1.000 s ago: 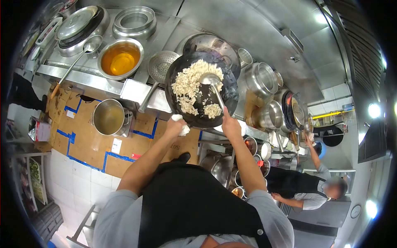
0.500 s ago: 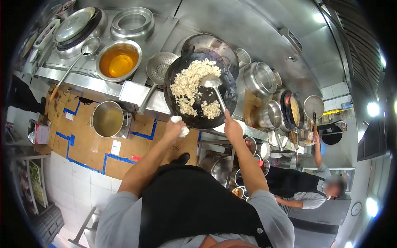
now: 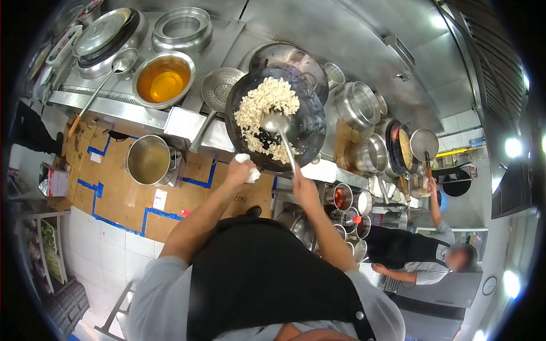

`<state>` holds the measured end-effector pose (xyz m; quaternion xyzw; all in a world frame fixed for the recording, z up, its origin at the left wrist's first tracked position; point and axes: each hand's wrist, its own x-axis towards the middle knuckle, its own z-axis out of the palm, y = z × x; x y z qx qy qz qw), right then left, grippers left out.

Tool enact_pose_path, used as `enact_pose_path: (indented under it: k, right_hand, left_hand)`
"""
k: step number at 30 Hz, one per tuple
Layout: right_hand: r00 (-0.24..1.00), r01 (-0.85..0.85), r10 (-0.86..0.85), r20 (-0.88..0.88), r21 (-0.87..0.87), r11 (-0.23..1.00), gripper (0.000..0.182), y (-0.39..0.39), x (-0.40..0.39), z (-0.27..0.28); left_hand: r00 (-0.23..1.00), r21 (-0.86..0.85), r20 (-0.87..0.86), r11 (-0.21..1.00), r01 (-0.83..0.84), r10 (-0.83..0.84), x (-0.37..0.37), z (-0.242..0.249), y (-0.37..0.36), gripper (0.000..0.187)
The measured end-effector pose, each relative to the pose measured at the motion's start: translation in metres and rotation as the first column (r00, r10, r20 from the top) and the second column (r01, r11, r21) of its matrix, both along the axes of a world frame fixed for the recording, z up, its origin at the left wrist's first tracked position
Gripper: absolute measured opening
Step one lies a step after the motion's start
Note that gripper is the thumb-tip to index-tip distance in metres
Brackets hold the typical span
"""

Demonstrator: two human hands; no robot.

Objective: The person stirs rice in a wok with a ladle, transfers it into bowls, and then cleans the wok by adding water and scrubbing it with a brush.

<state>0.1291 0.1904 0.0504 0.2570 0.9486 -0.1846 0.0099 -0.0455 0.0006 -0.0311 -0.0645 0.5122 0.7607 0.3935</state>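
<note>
A black wok [image 3: 312, 128] holds a pale, crumbly food that looks like fried rice [image 3: 265, 99], heaped along its left side with a thinner band near the bottom. My left hand [image 3: 239, 174] is closed on a folded white cloth [image 3: 252, 175] right at the wok's near rim. With fingers wrapped round the handle, my right hand [image 3: 306, 192] grips a steel ladle [image 3: 275, 122]. The ladle's bowl lies in the wok, against the rice.
Left of the wok are a perforated strainer [image 3: 220, 90] and a bowl of amber liquid [image 3: 165, 83]. A pot of cloudy liquid [image 3: 148, 162] stands lower, over cardboard flooring. Stacked pans [image 3: 359, 106] sit to the right. Farther right, another person [image 3: 409, 250] holds a round, long-handled utensil [image 3: 424, 144].
My right hand and the ladle have moved left and slightly toward me, and the rice has shifted with the bowl. My left hand stays at the rim. The other person's utensil has moved slightly left.
</note>
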Motion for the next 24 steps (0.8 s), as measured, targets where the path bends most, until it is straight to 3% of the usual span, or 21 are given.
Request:
enact_pose_path:
  k: [3, 6, 8, 9, 11, 13, 15, 18, 21, 24]
  right_hand:
    - [1.000, -0.024, 0.025, 0.010, -0.049, 0.998, 0.056, -0.034, 0.093, 0.012]
    - [0.994, -0.022, 0.022, 0.110, -0.004, 1.000, 0.056, -0.011, 0.051, 0.028]
    - [0.997, -0.070, 0.069, 0.021, 0.058, 0.996, 0.052, 0.024, -0.020, 0.019]
    - [0.998, -0.044, 0.044, -0.040, 0.009, 0.999, 0.050, 0.032, -0.050, 0.016]
    - [0.999, 0.000, -0.003, -0.039, -0.081, 0.997, 0.051, 0.016, -0.050, 0.013]
    - [0.998, -0.035, 0.033, -0.052, -0.044, 0.998, 0.052, -0.004, 0.002, -0.002]
    - [0.994, -0.094, 0.085, -0.074, -0.135, 0.986, 0.054, -0.021, 0.057, 0.003]
    - [0.994, -0.036, 0.045, 0.104, -0.089, 0.995, 0.056, -0.014, 0.037, 0.023]
    - [0.999, -0.016, 0.014, -0.036, -0.073, 0.997, 0.057, 0.019, -0.058, 0.012]
    - [0.999, 0.034, -0.034, -0.003, -0.132, 0.991, 0.057, -0.015, -0.034, 0.003]
  left_hand:
    - [1.000, -0.018, 0.006, 1.000, -0.002, 0.002, 0.001, 0.006, -0.002, 0.013]
    - [1.000, -0.037, -0.012, 0.999, -0.027, 0.027, 0.003, 0.007, -0.001, 0.013]
    - [1.000, -0.050, -0.031, 0.999, -0.001, -0.001, 0.000, 0.007, 0.001, 0.013]
    - [0.999, -0.061, -0.037, 0.997, 0.036, -0.038, -0.003, 0.008, 0.000, 0.013]
    - [0.998, -0.066, -0.048, 0.997, 0.044, -0.047, -0.004, 0.006, -0.001, 0.012]
    - [0.998, -0.045, -0.053, 0.999, -0.023, 0.021, 0.001, -0.003, 0.002, 0.010]
    - [1.000, -0.037, 0.012, 0.999, -0.027, 0.027, 0.003, 0.002, -0.001, 0.010]
    - [0.998, -0.003, 0.023, 0.998, -0.059, 0.059, 0.004, 0.004, 0.002, 0.010]
    - [0.999, 0.006, 0.005, 0.999, -0.032, 0.032, 0.000, 0.018, 0.000, 0.010]
    - [1.000, -0.001, 0.008, 1.000, -0.030, 0.030, 0.001, 0.023, -0.003, 0.010]
